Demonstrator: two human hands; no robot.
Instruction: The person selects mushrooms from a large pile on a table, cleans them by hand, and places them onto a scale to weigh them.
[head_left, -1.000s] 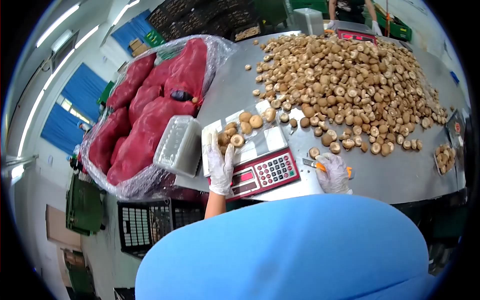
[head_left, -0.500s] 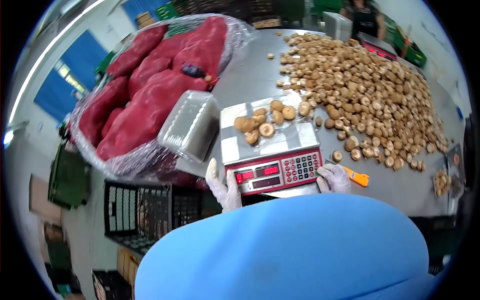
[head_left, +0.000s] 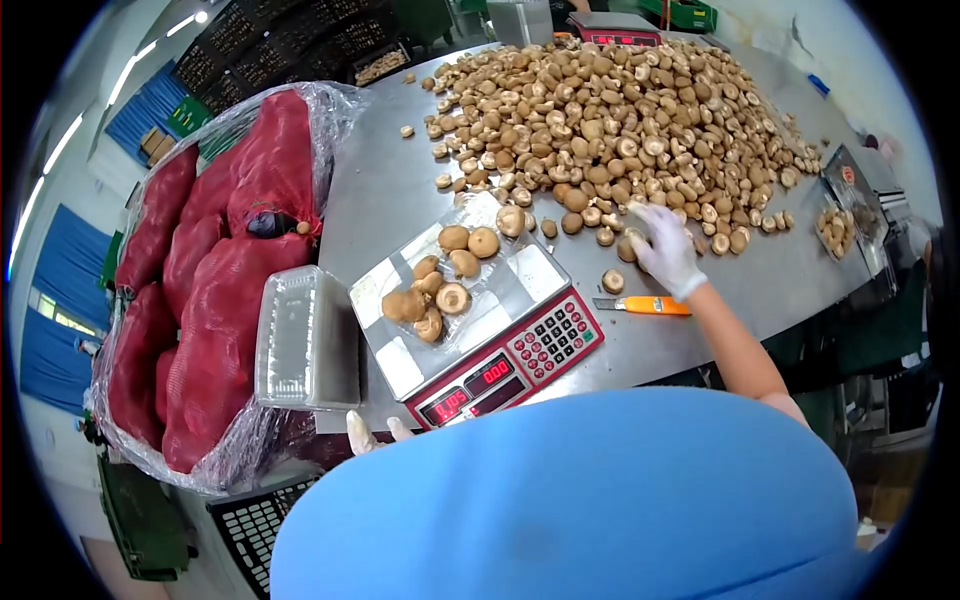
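My right hand [head_left: 668,250], in a thin whitish glove, reaches to the near edge of a large heap of brown mushrooms [head_left: 600,130]. Its thumb and forefinger are apart, beside a single mushroom [head_left: 627,247]. Below it lies an orange utility knife [head_left: 655,305] with its blade out. My left hand [head_left: 364,433], also gloved, is mostly hidden by my blue clothing; two spread fingertips show near the front left corner of a red digital scale [head_left: 505,372]. Several mushrooms [head_left: 430,288] rest on clear plastic on the scale's pan. The scale's red digits are lit.
A stack of clear plastic trays [head_left: 308,335] stands left of the scale. Further left are red mesh sacks [head_left: 225,330] wrapped in clear film. A second scale [head_left: 615,30] stands at the far edge of the metal table [head_left: 385,150]. A black crate [head_left: 265,530] sits below, left.
My right hand has left the scale's right side and moved out over the mushrooms' edge. My left hand has drawn back, mostly out of sight. The view has turned to the right.
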